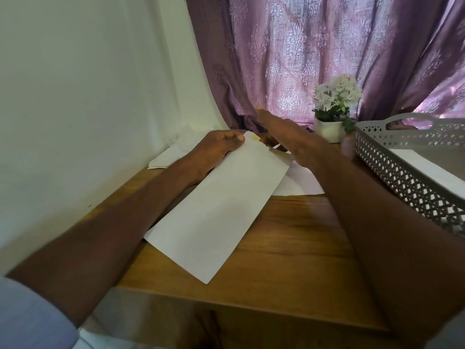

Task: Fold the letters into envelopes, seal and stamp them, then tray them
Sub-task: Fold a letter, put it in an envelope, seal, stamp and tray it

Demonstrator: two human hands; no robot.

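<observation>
A long white envelope point(216, 210) lies slanted over the wooden table point(289, 243), its far end lifted. My left hand point(216, 147) grips that far end, thumb on top near a small yellow patch. My right hand point(289, 132) hovers flat just beyond the envelope's far end, fingers stretched out towards the curtain, holding nothing. A grey perforated tray point(392, 167) stands at the right with a white envelope point(432, 170) lying inside it. More white sheets point(299, 182) lie under and behind the held envelope.
A stack of white envelopes point(163, 159) rests at the back left against the white wall. A small white pot of white flowers point(332, 109) stands at the back, beside the tray. A purple patterned curtain point(327, 46) hangs behind.
</observation>
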